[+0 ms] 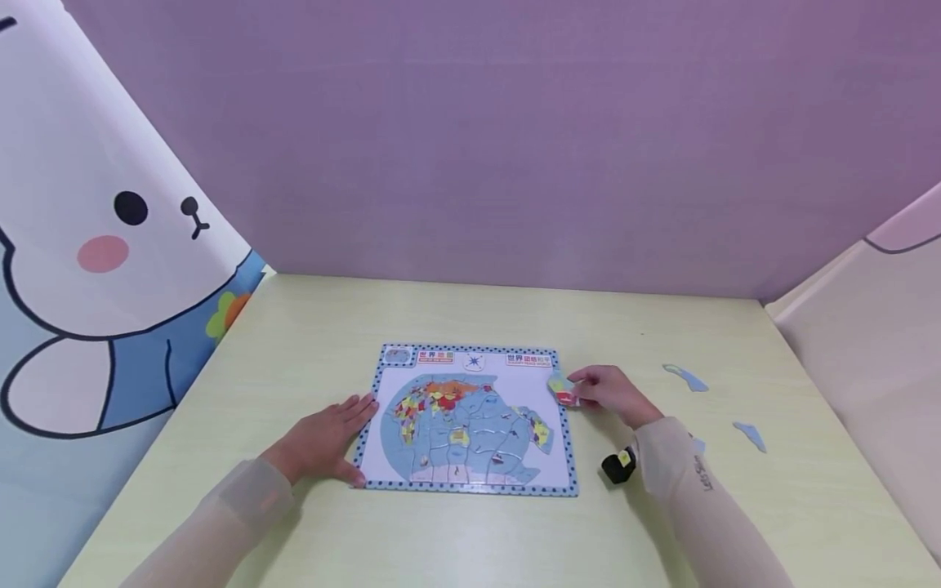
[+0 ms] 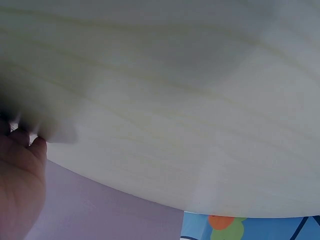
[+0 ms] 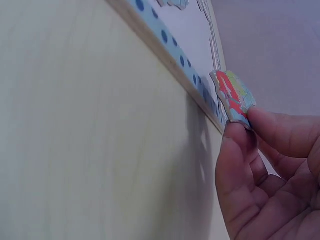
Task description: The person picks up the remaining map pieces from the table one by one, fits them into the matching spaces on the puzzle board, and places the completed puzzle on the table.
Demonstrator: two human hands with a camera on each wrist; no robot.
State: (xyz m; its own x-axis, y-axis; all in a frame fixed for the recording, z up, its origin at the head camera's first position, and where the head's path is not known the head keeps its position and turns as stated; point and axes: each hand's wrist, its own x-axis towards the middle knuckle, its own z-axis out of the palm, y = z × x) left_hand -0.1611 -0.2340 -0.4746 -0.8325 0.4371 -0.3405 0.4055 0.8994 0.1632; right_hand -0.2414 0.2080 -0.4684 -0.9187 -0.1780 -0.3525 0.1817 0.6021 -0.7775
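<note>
A world-map puzzle board (image 1: 367,441) with a blue dotted border lies flat on the table, much of its map filled with pieces and white showing at the map's upper right. My left hand (image 1: 323,437) rests at the board's left edge with fingers extended; in the left wrist view that hand (image 2: 20,175) shows only partly, at the left side. Between thumb and fingers my right hand (image 1: 606,392) pinches a puzzle piece (image 3: 232,95) coloured red, green and blue. It holds the piece over the board's right border, above the surface.
Loose blue puzzle pieces lie on the table at the right: a long one (image 1: 685,377), a small one (image 1: 750,435), and one partly hidden by the right sleeve (image 1: 684,474). A black object (image 1: 619,466) is at the right wrist. A purple backdrop (image 1: 515,163) rises behind the table.
</note>
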